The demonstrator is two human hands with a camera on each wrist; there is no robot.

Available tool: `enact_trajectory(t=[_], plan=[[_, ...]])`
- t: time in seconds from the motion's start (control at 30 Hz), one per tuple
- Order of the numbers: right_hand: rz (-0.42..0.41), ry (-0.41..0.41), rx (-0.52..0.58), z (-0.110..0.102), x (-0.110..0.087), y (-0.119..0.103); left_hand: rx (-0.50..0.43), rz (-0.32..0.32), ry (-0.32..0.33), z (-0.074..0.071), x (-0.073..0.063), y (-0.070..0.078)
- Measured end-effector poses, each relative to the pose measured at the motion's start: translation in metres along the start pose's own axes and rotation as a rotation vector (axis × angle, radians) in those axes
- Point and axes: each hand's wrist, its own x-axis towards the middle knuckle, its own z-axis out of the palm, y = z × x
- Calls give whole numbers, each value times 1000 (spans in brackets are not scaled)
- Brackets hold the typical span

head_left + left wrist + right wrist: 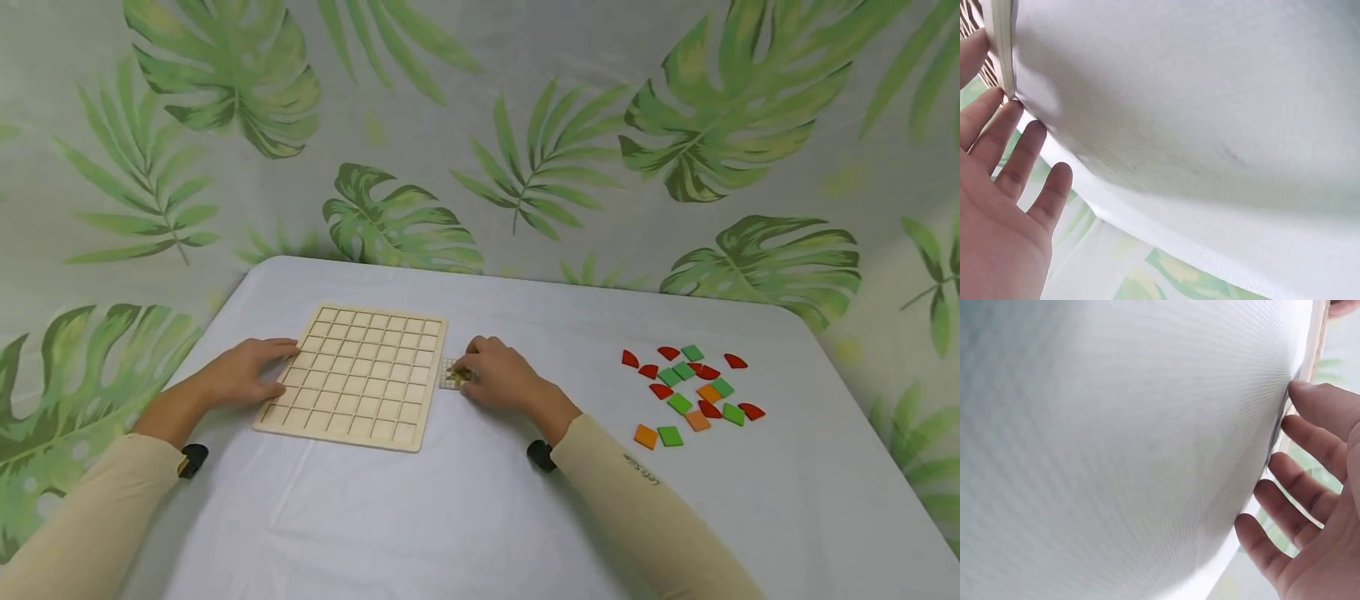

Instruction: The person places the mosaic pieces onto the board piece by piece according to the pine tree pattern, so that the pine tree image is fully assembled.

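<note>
A square wooden board (352,375) with a grid of shallow recesses lies left of the middle of the table. My left hand (243,372) rests at its left edge, and the left wrist view shows the fingers (1019,156) spread with tips right at the rim. Just off the board's right edge, a small card (448,375) with a grid and a printed pattern lies flat, partly hidden. Over it is my right hand (501,372), fingertips at the card. In the right wrist view its fingers (1300,512) are loosely extended, with the card seen edge-on as a thin line.
Loose flat pieces lie scattered on the right of the table: red quarter-rounds (630,358), green squares (671,436) and orange squares (646,436). A white cloth (465,517) covers the table. Behind it hangs a leaf-patterned curtain (525,167).
</note>
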Motion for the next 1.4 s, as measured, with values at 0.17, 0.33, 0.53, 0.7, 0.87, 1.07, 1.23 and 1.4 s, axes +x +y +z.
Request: enact_trajectory(t=[0.17, 0.33, 0.53, 0.7, 0.87, 1.07, 1.23, 1.4], plan=[[4, 5, -17, 0, -1, 0, -28, 32, 7, 2, -2, -2], [44, -7, -21, -1, -1, 3, -65, 37, 31, 5, 1, -4], [80, 3, 24, -2, -4, 12, -97, -16, 34, 3, 2, -4], [104, 17, 17, -3, -10, 23, -105, -34, 31, 4, 3, 1], [123, 36, 26, -7, -20, 32, -57, -35, 37, 3, 6, 9], [147, 37, 36, -10, -35, 44, -50, -56, 45, 7, 5, 12], [154, 36, -24, -13, -50, 57, -35, -74, 38, 10, 5, 16], [159, 29, -78, -17, -64, 73, -24, -96, 30, 13, 8, 26]])
